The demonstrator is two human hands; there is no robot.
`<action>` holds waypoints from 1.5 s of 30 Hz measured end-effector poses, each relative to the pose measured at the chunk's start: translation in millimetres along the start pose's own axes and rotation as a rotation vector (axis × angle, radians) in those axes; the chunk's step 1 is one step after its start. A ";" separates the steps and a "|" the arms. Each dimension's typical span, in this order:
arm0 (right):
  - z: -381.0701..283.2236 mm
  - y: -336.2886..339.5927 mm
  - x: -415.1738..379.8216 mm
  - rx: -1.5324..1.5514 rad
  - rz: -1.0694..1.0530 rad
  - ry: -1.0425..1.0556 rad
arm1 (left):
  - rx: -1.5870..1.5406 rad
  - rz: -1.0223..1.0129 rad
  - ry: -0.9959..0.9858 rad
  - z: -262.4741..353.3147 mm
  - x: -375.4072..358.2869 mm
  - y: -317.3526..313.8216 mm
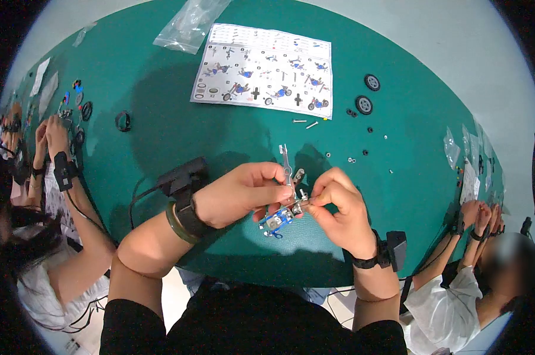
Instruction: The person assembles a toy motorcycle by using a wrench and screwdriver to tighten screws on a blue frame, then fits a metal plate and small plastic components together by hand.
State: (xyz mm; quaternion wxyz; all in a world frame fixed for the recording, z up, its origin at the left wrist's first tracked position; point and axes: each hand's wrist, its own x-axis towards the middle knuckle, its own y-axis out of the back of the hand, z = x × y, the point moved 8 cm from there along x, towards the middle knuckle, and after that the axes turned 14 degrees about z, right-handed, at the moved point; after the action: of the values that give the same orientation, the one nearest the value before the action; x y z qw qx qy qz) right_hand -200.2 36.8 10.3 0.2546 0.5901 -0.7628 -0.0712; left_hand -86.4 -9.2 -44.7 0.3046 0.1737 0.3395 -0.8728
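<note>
Between both hands, pinched tight: small blue/silver model w/ upright metal strip.

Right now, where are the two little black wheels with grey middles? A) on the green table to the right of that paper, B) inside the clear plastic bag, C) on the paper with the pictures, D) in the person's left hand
A: the two black wheels lie on the bare green table, just right of the instruction sheet, apart from the plastic bag and both hands.
</note>
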 end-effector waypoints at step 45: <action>28.9 -12.3 -19.1 0.596 -0.012 -0.720 | 0.770 0.342 -0.969 54.2 -25.8 -4.5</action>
State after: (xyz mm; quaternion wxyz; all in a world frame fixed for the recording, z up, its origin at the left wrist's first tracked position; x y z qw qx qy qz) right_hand -199.9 45.5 -25.5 -0.2075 0.5796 -0.7864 -0.0508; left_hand -75.1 -33.8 9.1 0.4743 -0.0917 -0.2072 -0.8507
